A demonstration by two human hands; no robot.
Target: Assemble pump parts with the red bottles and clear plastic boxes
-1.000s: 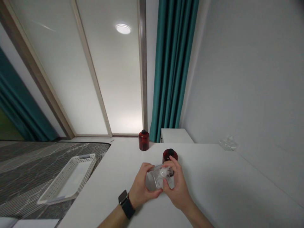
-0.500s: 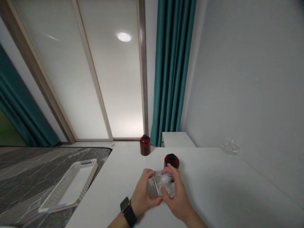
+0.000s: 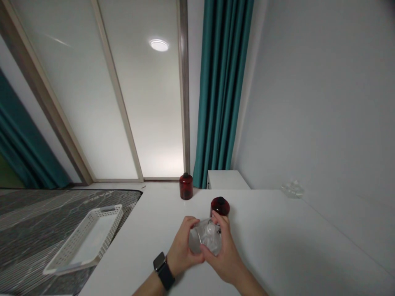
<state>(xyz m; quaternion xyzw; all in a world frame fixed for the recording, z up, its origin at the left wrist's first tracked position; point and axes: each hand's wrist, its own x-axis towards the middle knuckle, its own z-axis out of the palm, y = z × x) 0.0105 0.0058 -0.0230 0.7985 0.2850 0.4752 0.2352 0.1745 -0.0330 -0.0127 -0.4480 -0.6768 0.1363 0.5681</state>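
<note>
My left hand point(image 3: 182, 246), with a dark watch on its wrist, and my right hand point(image 3: 224, 253) both wrap around a clear plastic bottle point(image 3: 206, 240) held just above the white table point(image 3: 277, 246). The fingers of my right hand curl over the bottle's top, where a pale round cap shows. Just behind the hands a dark red bottle point(image 3: 220, 206) with a black cap stands on the table. A second dark red bottle point(image 3: 186, 186) stands farther back near the table's far edge.
A white perforated tray point(image 3: 86, 240) overhangs the table's left edge above a grey patterned mat point(image 3: 37, 222). Crumpled clear plastic point(image 3: 292, 189) lies at the far right by the wall. A small white cabinet point(image 3: 226, 179) and a teal curtain point(image 3: 222, 90) stand behind the table.
The hands and the clear bottle have shifted slightly left and turned a little. The view has moved a bit; both red bottles stay put.
</note>
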